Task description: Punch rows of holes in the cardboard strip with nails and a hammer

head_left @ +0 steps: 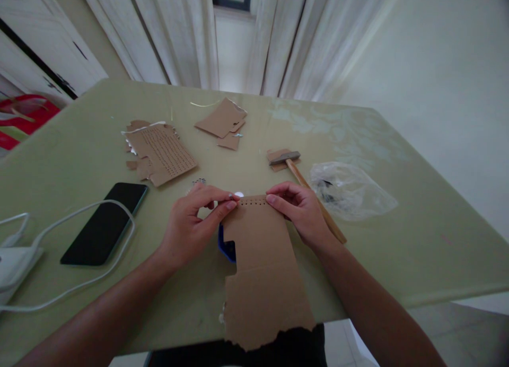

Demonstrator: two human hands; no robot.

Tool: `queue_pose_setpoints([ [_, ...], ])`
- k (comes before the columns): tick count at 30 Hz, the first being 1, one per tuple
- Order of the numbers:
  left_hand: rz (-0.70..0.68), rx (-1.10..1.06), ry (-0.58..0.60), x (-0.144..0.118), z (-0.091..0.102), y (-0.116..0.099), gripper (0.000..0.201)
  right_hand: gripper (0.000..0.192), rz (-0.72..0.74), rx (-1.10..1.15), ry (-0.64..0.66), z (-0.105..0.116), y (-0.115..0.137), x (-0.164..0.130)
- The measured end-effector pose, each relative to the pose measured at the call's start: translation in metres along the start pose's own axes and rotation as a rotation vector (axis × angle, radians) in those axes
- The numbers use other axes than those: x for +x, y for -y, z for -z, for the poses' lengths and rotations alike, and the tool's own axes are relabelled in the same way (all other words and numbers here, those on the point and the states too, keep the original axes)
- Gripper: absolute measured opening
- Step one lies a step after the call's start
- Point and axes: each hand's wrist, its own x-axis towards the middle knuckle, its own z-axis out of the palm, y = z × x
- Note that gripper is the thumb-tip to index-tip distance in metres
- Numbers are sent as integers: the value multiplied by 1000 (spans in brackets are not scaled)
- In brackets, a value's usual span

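Left hand (191,224): at 9 o'clock of the cardboard's top edge; thumb and forefinger pinch something tiny and silvery at the top-left corner, other fingers curled under.
Right hand (300,210): at 3 o'clock of that edge; fingertips pressed together on the top-right corner, pinning the cardboard flat.
Cardboard (264,266): table centre, runs from the hands down past the near table edge; torn bottom edge, notch cut out of its left side, row of small holes along the top.
Blue thing (226,245): pokes out of the notch, under the cardboard; can't tell what it is.
White disc (238,194): just at 12 o'clock of the left fingertips, on the table.
Hammer (304,184): at 1 o'clock of the right hand, head on a cardboard scrap, handle runs behind the wrist.
Plastic bag (352,189): at 3 o'clock of the hammer, dark bits inside.
Punched scrap (161,152): 11 o'clock, well apart from the hands, covered in rows of holes.
Loose scraps (222,120): 12 o'clock, far side.
Phone (105,224): 9 o'clock, face down, white cable (75,250) looping round it.
Doing it well (judgement): keep the right fingers pinning the corner so the hole row doesn't shift; keep the pinched piece upright, in line with the row, pressing over the blue thing beneath.
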Motion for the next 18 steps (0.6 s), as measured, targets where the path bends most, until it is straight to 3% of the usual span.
queue_pose_setpoints([
  [18,-36,42,9,1,1,-1,9,31,13,-20,2,0,-2,1],
])
